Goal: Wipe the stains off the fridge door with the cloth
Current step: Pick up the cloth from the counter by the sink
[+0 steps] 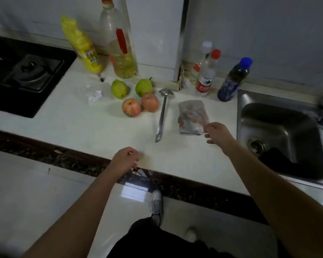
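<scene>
Left hand (126,159): nearest, loosely curled over the near counter edge, holding nothing.
Right hand (215,134): fingers spread, fingertips touching the near right corner of the cloth, not yet pinching it.
Cloth (192,117): folded, mottled grey-pink, flat on the white counter (82,123), left of the sink (280,131).
Ladle (162,116): just left of the cloth.
Apples (131,107): further left, pears (119,88) behind them.
Bottles (205,79): far, against the wall.
</scene>
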Demonstrator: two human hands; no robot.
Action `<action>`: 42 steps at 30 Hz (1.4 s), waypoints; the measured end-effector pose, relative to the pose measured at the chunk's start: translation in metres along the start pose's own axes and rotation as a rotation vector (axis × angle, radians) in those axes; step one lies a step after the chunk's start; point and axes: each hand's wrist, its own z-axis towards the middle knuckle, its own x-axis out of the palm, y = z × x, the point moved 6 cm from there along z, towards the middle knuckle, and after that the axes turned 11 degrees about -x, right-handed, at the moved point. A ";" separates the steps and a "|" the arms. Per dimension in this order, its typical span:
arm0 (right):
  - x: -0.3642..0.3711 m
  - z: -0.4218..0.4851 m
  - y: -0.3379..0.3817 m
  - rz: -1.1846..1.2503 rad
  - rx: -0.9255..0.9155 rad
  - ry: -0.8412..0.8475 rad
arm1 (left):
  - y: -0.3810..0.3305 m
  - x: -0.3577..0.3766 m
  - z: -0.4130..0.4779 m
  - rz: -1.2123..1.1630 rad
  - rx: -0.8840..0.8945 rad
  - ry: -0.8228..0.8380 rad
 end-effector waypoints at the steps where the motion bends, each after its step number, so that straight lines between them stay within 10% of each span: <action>1: 0.009 0.014 0.003 -0.025 0.030 -0.022 | 0.003 -0.011 0.006 -0.016 -0.020 0.000; 11: 0.028 0.089 -0.001 -0.532 0.158 -0.114 | 0.010 -0.072 0.039 0.022 -0.068 -0.041; 27: 0.049 0.075 -0.006 -0.136 0.194 -0.119 | 0.049 -0.070 -0.001 0.014 -0.078 -0.104; 35: 0.065 -0.026 -0.020 0.642 0.336 0.164 | 0.118 -0.033 -0.071 -0.022 -0.193 -0.141; 42: 0.036 -0.156 -0.103 0.295 0.130 0.266 | 0.232 0.034 -0.161 -0.144 -0.342 -0.197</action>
